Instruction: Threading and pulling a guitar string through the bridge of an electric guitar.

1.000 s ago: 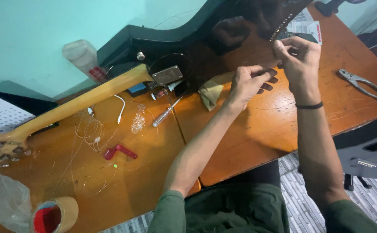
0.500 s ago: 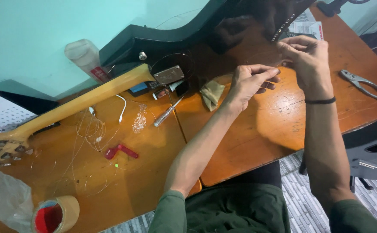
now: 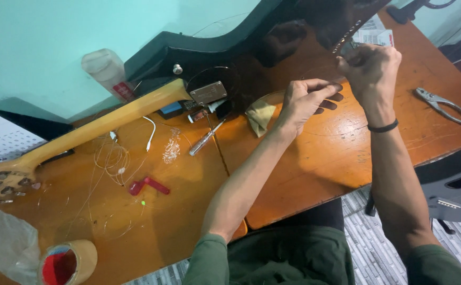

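Both hands (image 3: 304, 100) (image 3: 370, 66) over the black guitar body (image 3: 273, 42) (pliers (image 3: 441, 103) alongside).

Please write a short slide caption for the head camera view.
Both hands, left hand and right hand, work at the black guitar body on an orange table.

Desk (image 3: 315, 158): varnished orange wood, smooth, slightly glossy.
Guitar body (image 3: 230, 37): black, high-gloss finish.
Guitar neck (image 3: 109, 119): pale lacquered wood.
Pliers (image 3: 441, 103): bare grey metal.
Cloth (image 3: 260, 113): soft yellow fabric, matt.
Bag (image 3: 3, 245): clear crinkled plastic.
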